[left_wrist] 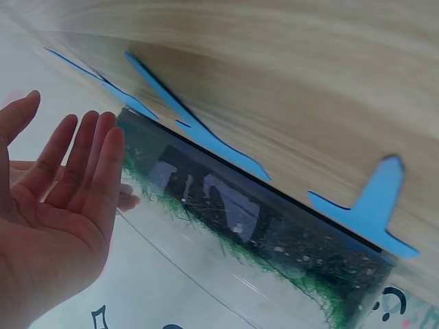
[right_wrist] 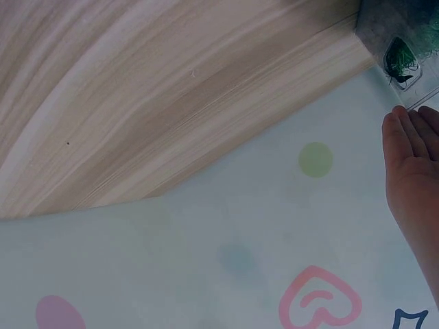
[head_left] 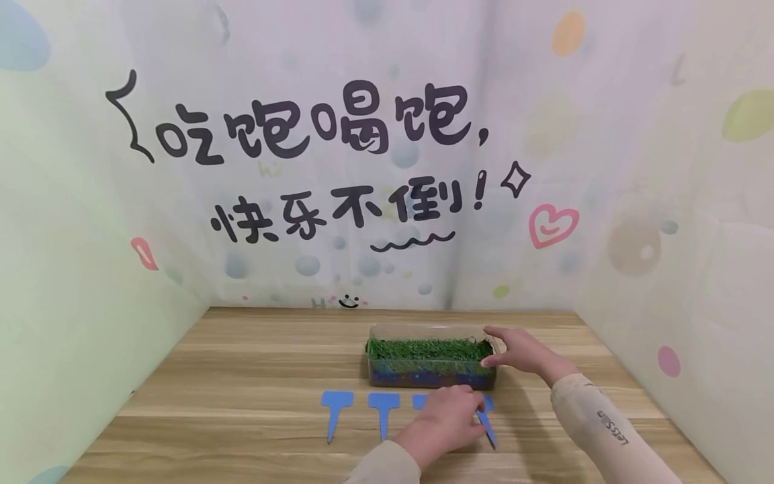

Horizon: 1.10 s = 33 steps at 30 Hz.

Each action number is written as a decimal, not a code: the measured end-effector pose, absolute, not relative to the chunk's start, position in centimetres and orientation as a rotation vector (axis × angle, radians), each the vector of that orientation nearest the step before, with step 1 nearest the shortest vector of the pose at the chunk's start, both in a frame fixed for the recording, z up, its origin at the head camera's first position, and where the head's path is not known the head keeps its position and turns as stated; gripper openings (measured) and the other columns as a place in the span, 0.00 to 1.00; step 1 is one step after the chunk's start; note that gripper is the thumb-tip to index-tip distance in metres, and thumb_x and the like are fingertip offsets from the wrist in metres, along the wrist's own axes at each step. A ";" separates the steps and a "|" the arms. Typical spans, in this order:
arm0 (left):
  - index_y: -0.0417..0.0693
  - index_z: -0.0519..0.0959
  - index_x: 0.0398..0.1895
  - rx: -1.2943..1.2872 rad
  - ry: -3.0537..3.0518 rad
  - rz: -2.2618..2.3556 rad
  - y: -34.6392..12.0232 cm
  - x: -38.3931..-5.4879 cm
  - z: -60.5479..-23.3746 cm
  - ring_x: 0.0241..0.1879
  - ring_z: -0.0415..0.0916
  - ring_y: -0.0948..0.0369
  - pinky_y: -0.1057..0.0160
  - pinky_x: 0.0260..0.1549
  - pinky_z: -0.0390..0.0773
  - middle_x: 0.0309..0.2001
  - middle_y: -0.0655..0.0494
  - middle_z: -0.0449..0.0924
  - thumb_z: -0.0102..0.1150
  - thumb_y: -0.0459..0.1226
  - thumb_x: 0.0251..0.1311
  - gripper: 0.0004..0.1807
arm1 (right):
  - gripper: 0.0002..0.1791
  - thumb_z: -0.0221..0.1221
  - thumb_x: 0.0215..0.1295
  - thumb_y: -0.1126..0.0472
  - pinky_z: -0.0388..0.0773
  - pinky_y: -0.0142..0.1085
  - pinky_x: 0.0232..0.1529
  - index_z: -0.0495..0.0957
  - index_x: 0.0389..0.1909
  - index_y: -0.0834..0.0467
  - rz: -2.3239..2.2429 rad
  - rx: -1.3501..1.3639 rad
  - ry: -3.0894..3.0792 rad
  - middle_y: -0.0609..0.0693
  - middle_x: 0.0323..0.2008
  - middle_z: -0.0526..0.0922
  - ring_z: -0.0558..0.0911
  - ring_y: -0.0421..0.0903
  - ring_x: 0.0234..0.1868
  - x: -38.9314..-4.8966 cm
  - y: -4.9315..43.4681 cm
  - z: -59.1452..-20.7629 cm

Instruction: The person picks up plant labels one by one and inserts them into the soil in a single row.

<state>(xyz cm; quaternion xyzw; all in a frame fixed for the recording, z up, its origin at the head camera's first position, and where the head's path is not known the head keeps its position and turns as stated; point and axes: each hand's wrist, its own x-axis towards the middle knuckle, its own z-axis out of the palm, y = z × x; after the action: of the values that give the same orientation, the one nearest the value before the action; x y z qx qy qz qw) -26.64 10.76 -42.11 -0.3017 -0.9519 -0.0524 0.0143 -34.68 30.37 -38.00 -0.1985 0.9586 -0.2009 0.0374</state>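
A clear plastic box point(head_left: 432, 376) of green grass point(head_left: 423, 348) stands on the wooden table, roots and dark matter showing through its front wall. My right hand point(head_left: 521, 349) is at the box's right end, thumb by the front rim and forefinger by the back corner. In the right wrist view its fingers point(right_wrist: 411, 133) look straight. In front of the box lie several blue T-shaped plant labels point(head_left: 337, 403). Over the right part of that row hovers my left hand point(left_wrist: 65, 199), palm bare and fingers loosely extended; it partly hides a label. The rightmost label point(head_left: 488, 427) lies beside its fingertips.
The wooden table point(head_left: 242, 363) reaches back to a pale printed cloth wall point(head_left: 363, 282) with black lettering. Similar cloth point(head_left: 683, 269) stands on the right side, and another pale panel point(head_left: 78, 269) on the left.
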 end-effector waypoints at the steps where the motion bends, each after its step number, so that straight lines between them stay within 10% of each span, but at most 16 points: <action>1: 0.71 0.82 0.46 -0.920 -2.975 -0.157 10.9 -26.6 -42.0 0.37 0.78 0.72 0.70 0.34 0.79 0.40 0.73 0.80 0.63 0.58 0.62 0.12 | 0.46 0.69 0.59 0.47 0.71 0.61 0.62 0.63 0.71 0.67 -0.614 -0.611 2.943 0.69 0.68 0.70 0.69 0.69 0.67 -34.7 30.4 -38.0; 33: 0.64 0.87 0.41 -0.319 -3.295 -0.040 15.1 -27.5 -42.7 0.41 0.83 0.61 0.60 0.40 0.83 0.40 0.65 0.86 0.64 0.70 0.48 0.28 | 0.47 0.69 0.58 0.45 0.71 0.61 0.62 0.65 0.70 0.68 -0.637 -0.656 2.942 0.70 0.67 0.70 0.70 0.69 0.67 -34.9 30.6 -38.2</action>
<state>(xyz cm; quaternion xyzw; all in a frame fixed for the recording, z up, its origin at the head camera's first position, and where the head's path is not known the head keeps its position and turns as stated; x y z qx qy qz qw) -27.45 15.08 -42.66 -0.0960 -0.9917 -0.0119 -0.0842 -34.88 30.60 -38.23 -0.2130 0.9545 -0.2066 0.0306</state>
